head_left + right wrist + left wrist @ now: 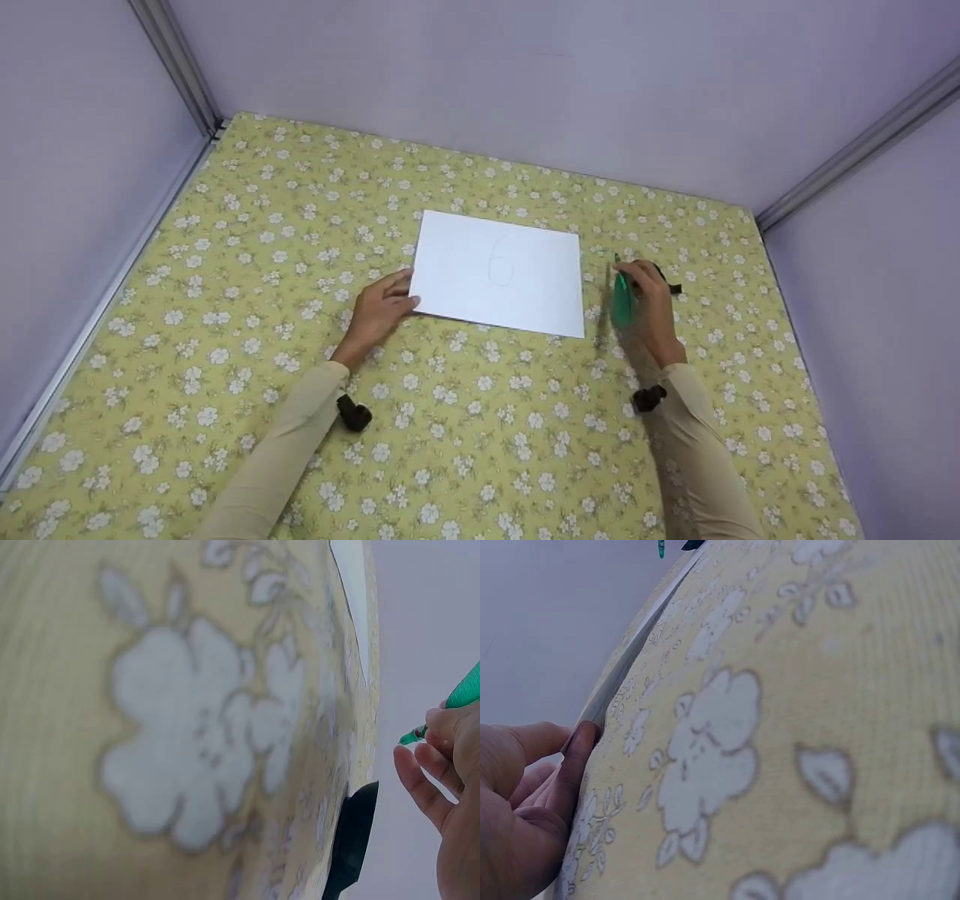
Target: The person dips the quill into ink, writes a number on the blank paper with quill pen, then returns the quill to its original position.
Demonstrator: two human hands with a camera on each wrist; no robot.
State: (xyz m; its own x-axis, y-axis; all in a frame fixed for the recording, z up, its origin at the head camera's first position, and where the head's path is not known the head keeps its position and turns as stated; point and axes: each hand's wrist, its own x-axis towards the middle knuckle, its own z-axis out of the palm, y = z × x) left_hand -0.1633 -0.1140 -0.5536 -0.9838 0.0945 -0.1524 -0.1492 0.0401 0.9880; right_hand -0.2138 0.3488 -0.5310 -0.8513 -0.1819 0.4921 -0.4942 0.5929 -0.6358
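A white sheet of paper (457, 262) with a thin, faint figure like a "6" drawn on it lies on the flowered cloth. My left hand (379, 304) pinches its lower left corner between thumb and fingers; in the left wrist view the paper's edge (619, 675) runs between them. To the right of the sheet, my right hand (651, 304) holds a green tapered tube (622, 300) by its narrow neck, with the thin tip pointing away from me. The right wrist view shows the green tip (411, 737) poking out past the fingers, apart from the paper.
A black object (673, 288) lies on the cloth, partly hidden behind my right hand. Yellow floral cloth (450, 427) covers the table. Pale walls (487, 90) rise along the back and both sides, with metal posts (176, 60) at the corners.
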